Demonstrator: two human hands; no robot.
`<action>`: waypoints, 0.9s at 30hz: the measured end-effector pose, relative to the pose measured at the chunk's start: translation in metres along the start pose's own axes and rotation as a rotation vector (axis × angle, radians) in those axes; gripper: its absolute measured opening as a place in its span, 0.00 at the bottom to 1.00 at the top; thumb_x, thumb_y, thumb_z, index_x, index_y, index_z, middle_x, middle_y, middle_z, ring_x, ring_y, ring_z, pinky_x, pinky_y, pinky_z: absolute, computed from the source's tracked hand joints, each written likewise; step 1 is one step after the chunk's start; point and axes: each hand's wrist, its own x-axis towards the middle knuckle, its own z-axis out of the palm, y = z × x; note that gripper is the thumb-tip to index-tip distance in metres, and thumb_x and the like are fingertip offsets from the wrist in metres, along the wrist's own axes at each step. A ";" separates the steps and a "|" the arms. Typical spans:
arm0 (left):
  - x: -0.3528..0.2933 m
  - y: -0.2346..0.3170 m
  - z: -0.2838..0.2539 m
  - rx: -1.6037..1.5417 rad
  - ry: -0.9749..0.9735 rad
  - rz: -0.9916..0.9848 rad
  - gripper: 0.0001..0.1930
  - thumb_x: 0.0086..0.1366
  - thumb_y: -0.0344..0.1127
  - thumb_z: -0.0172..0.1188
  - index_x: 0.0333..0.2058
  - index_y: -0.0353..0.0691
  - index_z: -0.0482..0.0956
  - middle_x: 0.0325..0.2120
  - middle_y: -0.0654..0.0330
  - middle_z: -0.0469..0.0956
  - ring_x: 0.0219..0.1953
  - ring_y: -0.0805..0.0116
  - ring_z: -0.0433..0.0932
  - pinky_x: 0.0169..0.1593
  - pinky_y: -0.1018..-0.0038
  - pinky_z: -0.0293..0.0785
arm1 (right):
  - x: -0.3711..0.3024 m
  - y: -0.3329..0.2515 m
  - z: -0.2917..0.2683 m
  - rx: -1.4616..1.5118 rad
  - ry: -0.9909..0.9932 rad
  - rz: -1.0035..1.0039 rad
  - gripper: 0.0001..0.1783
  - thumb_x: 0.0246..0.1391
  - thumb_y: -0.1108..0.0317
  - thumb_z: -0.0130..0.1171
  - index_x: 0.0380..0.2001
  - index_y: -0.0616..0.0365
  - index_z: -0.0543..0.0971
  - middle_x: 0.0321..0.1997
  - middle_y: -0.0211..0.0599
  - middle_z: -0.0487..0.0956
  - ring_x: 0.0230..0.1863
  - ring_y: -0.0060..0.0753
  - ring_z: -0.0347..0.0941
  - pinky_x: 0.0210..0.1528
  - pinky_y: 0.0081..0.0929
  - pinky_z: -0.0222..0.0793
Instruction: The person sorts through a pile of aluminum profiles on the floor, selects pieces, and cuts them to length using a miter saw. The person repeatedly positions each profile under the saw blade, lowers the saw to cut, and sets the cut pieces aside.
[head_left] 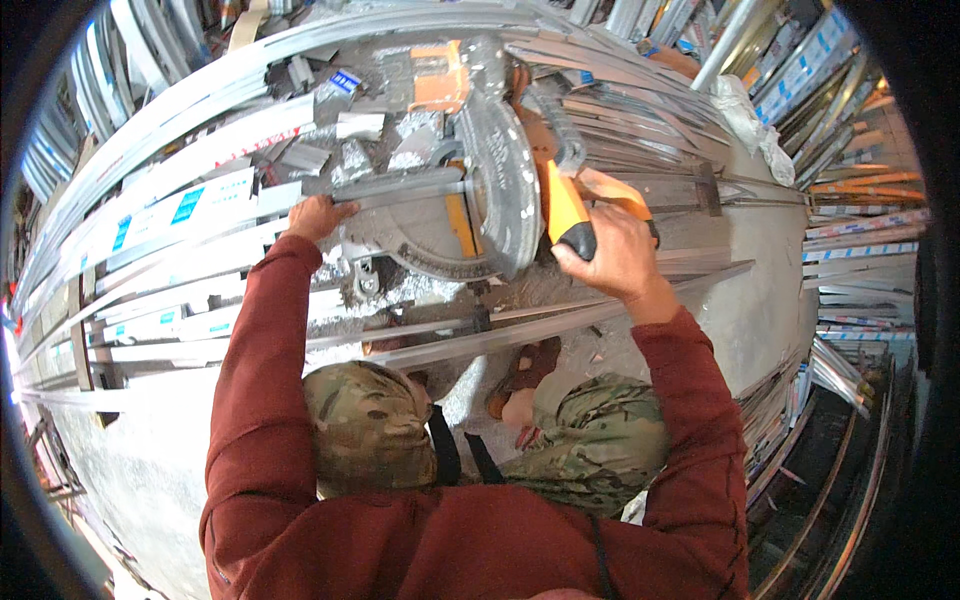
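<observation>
A miter saw (505, 170) with a round grey guard stands in the middle, low among metal strips. My right hand (622, 252) is wrapped round its orange and black handle (568, 210). To the left of the saw, my left hand (318, 217) presses on the end part of a long light metal profile (276, 200), fingers pointing toward the saw. The profile seems to run along the fence toward the guard. Below the guard is the saw's round grey base (415, 240) with a yellow insert (462, 225). The guard hides the blade.
Long metal profiles (160, 215) fan out on the left, some with blue-printed film. Offcuts (360, 126) litter the area behind the saw. More strips (640, 120) lie at the far right, and stacked profiles (865, 245) line the right side. A long bar (540, 325) crosses before my knees.
</observation>
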 end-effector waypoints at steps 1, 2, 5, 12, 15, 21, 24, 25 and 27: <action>0.000 0.000 0.000 -0.008 0.009 -0.006 0.43 0.57 0.75 0.56 0.39 0.31 0.85 0.39 0.39 0.83 0.47 0.43 0.83 0.51 0.55 0.75 | -0.001 0.001 0.000 -0.028 -0.032 0.013 0.30 0.42 0.39 0.67 0.28 0.61 0.79 0.30 0.48 0.80 0.37 0.52 0.78 0.44 0.46 0.74; 0.000 0.003 0.001 -0.020 0.016 -0.007 0.43 0.57 0.75 0.56 0.38 0.31 0.85 0.39 0.39 0.83 0.46 0.43 0.83 0.51 0.55 0.75 | -0.002 0.002 -0.002 -0.062 -0.066 0.030 0.31 0.42 0.39 0.67 0.28 0.61 0.80 0.30 0.48 0.80 0.38 0.51 0.78 0.45 0.46 0.74; 0.003 0.001 0.002 0.018 -0.017 -0.043 0.41 0.57 0.74 0.56 0.40 0.34 0.86 0.40 0.41 0.84 0.48 0.47 0.83 0.53 0.58 0.73 | -0.005 -0.001 0.003 -0.045 -0.018 -0.009 0.28 0.41 0.43 0.69 0.27 0.60 0.78 0.28 0.47 0.79 0.36 0.53 0.77 0.43 0.46 0.73; 0.000 0.000 0.005 0.000 0.054 -0.024 0.41 0.56 0.75 0.56 0.36 0.34 0.86 0.38 0.40 0.84 0.47 0.43 0.83 0.51 0.55 0.75 | -0.008 -0.001 0.004 -0.054 -0.038 0.022 0.32 0.42 0.37 0.65 0.23 0.61 0.79 0.28 0.48 0.80 0.37 0.51 0.78 0.46 0.44 0.73; 0.000 0.001 0.003 -0.017 0.038 -0.040 0.41 0.55 0.75 0.58 0.36 0.33 0.86 0.38 0.38 0.83 0.47 0.42 0.82 0.51 0.55 0.75 | -0.011 -0.001 0.006 -0.042 -0.018 0.016 0.31 0.42 0.37 0.65 0.23 0.61 0.79 0.29 0.47 0.81 0.39 0.50 0.78 0.47 0.44 0.73; 0.002 -0.002 0.002 0.040 0.022 -0.022 0.42 0.57 0.75 0.57 0.37 0.31 0.85 0.38 0.38 0.83 0.47 0.42 0.82 0.51 0.54 0.75 | -0.015 -0.001 0.011 -0.031 0.018 -0.018 0.30 0.42 0.40 0.67 0.26 0.61 0.79 0.30 0.47 0.81 0.38 0.48 0.78 0.48 0.41 0.74; 0.003 -0.005 0.004 0.045 0.051 -0.003 0.42 0.58 0.74 0.56 0.36 0.31 0.85 0.36 0.39 0.84 0.45 0.42 0.83 0.49 0.54 0.76 | -0.016 0.002 0.013 -0.030 0.020 -0.033 0.31 0.42 0.39 0.67 0.26 0.61 0.79 0.30 0.46 0.81 0.38 0.48 0.78 0.49 0.40 0.74; 0.004 -0.007 0.006 0.042 0.070 0.002 0.41 0.59 0.74 0.56 0.35 0.30 0.85 0.36 0.40 0.84 0.44 0.42 0.83 0.47 0.55 0.76 | -0.017 0.001 0.014 -0.031 0.025 -0.036 0.31 0.42 0.39 0.67 0.26 0.61 0.79 0.30 0.46 0.81 0.37 0.48 0.78 0.49 0.40 0.74; 0.003 -0.003 0.004 0.055 0.053 -0.009 0.41 0.58 0.74 0.56 0.35 0.31 0.85 0.36 0.40 0.84 0.44 0.42 0.83 0.47 0.54 0.76 | -0.019 0.000 0.015 -0.035 0.029 -0.039 0.31 0.42 0.39 0.68 0.27 0.61 0.79 0.30 0.46 0.80 0.37 0.47 0.78 0.49 0.40 0.74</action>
